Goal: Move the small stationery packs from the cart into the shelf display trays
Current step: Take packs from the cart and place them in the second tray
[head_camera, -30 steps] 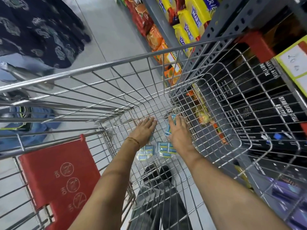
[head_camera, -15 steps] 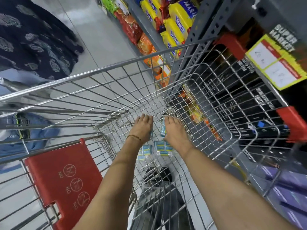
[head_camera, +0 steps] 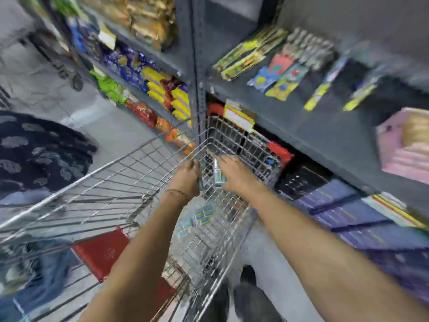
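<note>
The view is motion-blurred. Both my hands are raised inside the wire cart [head_camera: 120, 162], near its front right corner. My right hand [head_camera: 236, 176] is shut on a small blue-and-white stationery pack [head_camera: 218, 175], held upright. My left hand [head_camera: 187, 177] sits just left of it with fingers curled; a teal sliver of another pack [head_camera: 199, 183] shows at its edge. Several more small packs [head_camera: 197, 218] lie on the cart floor below my wrists. The grey stationery shelf [head_camera: 325, 126] stands right of the cart, with carded items [head_camera: 276, 68] along it.
A person in dark patterned clothing [head_camera: 37, 154] stands left of the cart. Snack packets [head_camera: 160, 89] fill the shelves ahead on the left. The red seat flap [head_camera: 102, 251] is near me. Pink boxes [head_camera: 406, 147] and purple packs [head_camera: 348, 219] sit on the right shelves.
Both hands have lifted from the cart floor toward its front right corner, the right carrying a pack. My head has tilted up and right, bringing the stationery shelf into view.
</note>
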Demonstrator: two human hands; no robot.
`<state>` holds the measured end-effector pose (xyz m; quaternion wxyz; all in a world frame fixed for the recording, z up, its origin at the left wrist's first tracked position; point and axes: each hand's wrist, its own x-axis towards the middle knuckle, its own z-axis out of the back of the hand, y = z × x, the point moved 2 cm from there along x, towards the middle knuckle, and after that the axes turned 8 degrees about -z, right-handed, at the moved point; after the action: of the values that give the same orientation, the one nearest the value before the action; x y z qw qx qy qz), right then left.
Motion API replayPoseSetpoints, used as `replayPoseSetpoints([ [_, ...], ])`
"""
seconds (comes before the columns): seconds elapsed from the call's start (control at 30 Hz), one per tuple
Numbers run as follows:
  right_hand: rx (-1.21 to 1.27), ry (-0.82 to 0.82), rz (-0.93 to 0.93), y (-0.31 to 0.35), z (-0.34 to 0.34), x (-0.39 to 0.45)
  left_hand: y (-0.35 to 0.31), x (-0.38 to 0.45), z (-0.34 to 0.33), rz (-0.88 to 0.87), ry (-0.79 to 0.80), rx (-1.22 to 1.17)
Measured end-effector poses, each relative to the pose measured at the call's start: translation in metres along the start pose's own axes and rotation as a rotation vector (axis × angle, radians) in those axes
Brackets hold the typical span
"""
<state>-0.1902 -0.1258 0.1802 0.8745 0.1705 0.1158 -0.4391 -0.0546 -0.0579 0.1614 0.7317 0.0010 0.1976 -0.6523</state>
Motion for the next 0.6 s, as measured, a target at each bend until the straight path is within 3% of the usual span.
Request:
replayPoseSetpoints([
  [0.27,0.016,-0.237,-0.146,-0.099,0.103,-0.125,-0.148,-0.006,0.094,-0.265,-0.045,0.121],
  [0.6,0.012,-0.403,-0.532,-0.239,0.137,-0.301,-0.375,-0.025,0.099,-0.682,-0.084,0.172],
])
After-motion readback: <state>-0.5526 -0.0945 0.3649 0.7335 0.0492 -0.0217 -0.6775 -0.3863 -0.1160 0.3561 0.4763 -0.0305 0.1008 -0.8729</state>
